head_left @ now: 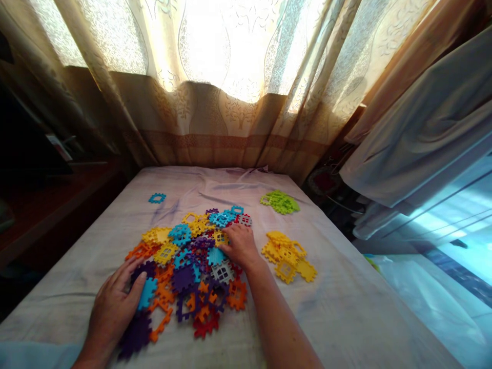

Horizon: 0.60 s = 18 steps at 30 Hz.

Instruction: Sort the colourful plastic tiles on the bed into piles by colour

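Observation:
A mixed heap of plastic interlocking building tiles with notched edges lies on the cloth-covered surface, in purple, orange, blue, yellow, red and grey. My right hand [241, 246] reaches over the heap's right side, thumb and fingers closed around the edge of a yellow window-shaped tile [220, 238]. Just below that hand are a blue tile [216, 256] and a grey window tile [223, 272]. At the heap's left edge rests my left hand [115, 298], thumb apart from the fingers, beside a blue tile [147, 293]. A large purple tile [136, 333] lies below it.
Yellow tiles [286, 254] form a separate pile at right, with a green pile [282, 201] behind them. One blue frame tile [157, 198] lies alone at the far left. Curtains [215, 120] hang behind the cloth-covered surface [326, 318]; hanging fabric [423, 113] is at right.

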Each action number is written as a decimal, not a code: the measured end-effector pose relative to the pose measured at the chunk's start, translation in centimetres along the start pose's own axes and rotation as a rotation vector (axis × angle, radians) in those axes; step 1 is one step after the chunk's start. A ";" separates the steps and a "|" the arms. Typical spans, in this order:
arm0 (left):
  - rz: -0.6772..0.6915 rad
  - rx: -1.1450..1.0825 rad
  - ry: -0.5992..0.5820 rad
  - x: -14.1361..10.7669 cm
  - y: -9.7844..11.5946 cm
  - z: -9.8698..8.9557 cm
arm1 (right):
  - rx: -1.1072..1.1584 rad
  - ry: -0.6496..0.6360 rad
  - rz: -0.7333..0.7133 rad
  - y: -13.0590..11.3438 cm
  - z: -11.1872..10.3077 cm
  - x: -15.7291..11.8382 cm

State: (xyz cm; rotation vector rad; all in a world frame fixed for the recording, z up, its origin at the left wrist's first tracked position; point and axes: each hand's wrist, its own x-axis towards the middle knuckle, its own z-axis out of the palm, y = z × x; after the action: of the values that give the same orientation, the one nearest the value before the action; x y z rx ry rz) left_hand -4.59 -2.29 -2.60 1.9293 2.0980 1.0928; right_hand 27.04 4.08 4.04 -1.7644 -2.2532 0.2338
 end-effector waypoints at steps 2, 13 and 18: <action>-0.007 0.001 -0.003 0.0 0.0 0.0 | -0.020 0.012 0.011 -0.1 -0.6 0.0; 0.006 0.020 0.025 0.1 -0.5 0.2 | 0.014 0.035 0.774 7.4 -7.6 -3.1; -0.002 0.022 0.007 0.1 -0.6 0.2 | 0.037 -0.073 0.968 10.1 -7.4 -4.2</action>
State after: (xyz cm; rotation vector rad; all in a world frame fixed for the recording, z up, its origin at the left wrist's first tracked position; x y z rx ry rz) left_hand -4.96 -2.04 -3.03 1.9347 2.1245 1.0829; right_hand 39.62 2.18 7.66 -2.7004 -1.2301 0.5105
